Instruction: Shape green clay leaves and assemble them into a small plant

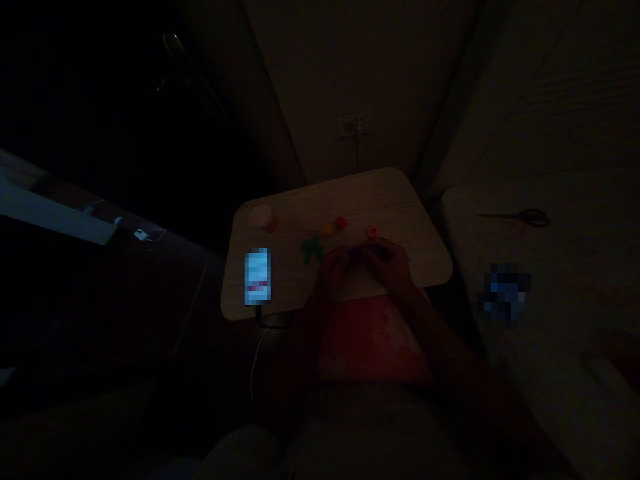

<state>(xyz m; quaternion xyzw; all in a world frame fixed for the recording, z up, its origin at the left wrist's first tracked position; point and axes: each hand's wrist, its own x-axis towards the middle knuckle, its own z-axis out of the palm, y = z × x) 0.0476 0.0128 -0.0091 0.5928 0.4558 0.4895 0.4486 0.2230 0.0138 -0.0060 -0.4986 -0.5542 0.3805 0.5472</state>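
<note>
In the dim head view, my left hand point(336, 261) and my right hand point(393, 259) come close together over the front part of a small wooden table point(290, 293). The fingers of both are curled in around something dark and small, too dim to make out. Just left of my left hand lies a green branching piece point(312, 251). Beyond the hands are an orange-yellow piece point(327, 229), a red piece point(341, 222) and a pinkish-red ring-like piece point(373, 232), the last one nearest to my right hand.
A lit phone point(257, 275) with a cable lies at the table's left, below a pale-lidded tub point(261, 218). Scissors point(534, 217) and a blurred bluish item point(506, 295) rest on the pale surface at right. A wall socket point(355, 124) holds a plug behind the table.
</note>
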